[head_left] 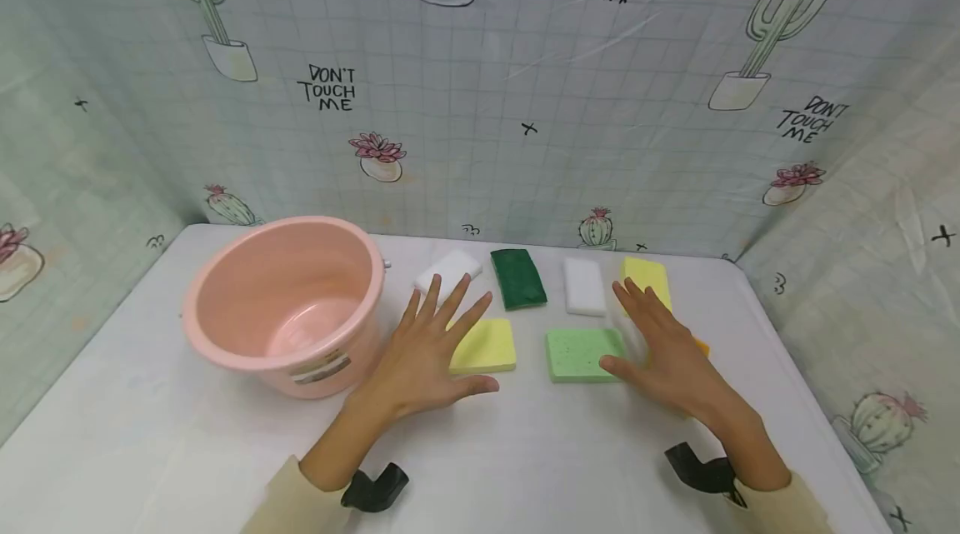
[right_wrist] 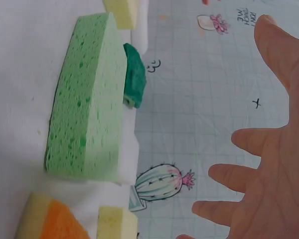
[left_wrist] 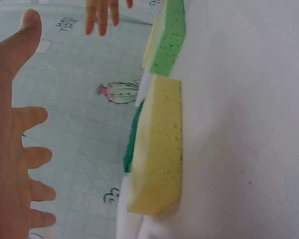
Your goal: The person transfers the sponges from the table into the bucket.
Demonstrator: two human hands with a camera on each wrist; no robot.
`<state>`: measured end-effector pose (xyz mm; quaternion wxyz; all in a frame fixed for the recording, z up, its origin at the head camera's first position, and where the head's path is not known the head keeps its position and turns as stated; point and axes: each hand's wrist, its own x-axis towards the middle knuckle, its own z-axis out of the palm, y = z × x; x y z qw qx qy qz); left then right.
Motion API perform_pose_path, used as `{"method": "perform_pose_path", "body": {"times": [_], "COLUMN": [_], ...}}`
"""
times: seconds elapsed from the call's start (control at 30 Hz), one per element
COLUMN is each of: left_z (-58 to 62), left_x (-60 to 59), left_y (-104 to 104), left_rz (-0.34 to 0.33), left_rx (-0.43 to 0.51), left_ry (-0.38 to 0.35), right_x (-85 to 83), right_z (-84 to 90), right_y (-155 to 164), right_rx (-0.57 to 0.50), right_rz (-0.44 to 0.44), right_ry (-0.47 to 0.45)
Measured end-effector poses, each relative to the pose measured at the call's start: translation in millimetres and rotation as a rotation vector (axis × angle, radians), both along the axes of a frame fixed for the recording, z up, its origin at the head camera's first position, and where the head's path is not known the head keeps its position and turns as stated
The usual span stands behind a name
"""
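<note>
My left hand [head_left: 427,351] hovers with fingers spread over the left end of a yellow sponge [head_left: 486,345], holding nothing. My right hand [head_left: 663,346] is likewise spread, just right of a light green sponge [head_left: 583,353], and covers most of an orange sponge [head_left: 701,346]. In the left wrist view the palm [left_wrist: 15,149] is apart from the yellow sponge [left_wrist: 159,149]. The right wrist view shows spread fingers [right_wrist: 274,164] beside the green sponge [right_wrist: 84,109] and the orange sponge [right_wrist: 55,221].
A pink bucket [head_left: 285,301] stands at the left, close to my left wrist. Along the back lie a white sponge [head_left: 448,270], a dark green sponge [head_left: 517,277], another white one [head_left: 584,286] and a yellow one [head_left: 647,277]. Cactus-print curtains wall the white table [head_left: 525,451].
</note>
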<state>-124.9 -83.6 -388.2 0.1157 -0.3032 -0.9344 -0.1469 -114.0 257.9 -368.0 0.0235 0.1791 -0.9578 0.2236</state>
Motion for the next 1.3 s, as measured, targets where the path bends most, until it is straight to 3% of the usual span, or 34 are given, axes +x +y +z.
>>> {"method": "perform_pose_path", "body": {"times": [0.33, 0.5, 0.67, 0.87, 1.1, 1.3], "left_z": [28.6, 46.4, 62.9, 79.0, 87.6, 81.1], "left_x": [30.6, 41.8, 49.6, 50.5, 44.1, 36.6], "left_y": [-10, -19, -33, -54, -83, -116], "left_rz": [-0.133, -0.207, -0.226, -0.189, -0.146, -0.037], "left_rx": [0.132, 0.219, 0.277, 0.317, 0.355, 0.354], "left_ry": [0.009, 0.065, 0.14, 0.253, 0.416, 0.423], "right_x": [-0.1, 0.1, 0.3, -3.2, -8.9, -11.5], "right_z": [-3.4, -5.4, -6.3, -6.9, -9.4, -11.3], "right_y": [-18, -27, -36, -47, -60, -71], "right_rx": [-0.026, -0.04, -0.078, -0.109, -0.164, -0.207], "right_rz": [0.056, 0.082, 0.095, 0.12, 0.162, 0.186], "right_ry": [0.029, 0.049, 0.033, 0.024, 0.01, -0.025]}}
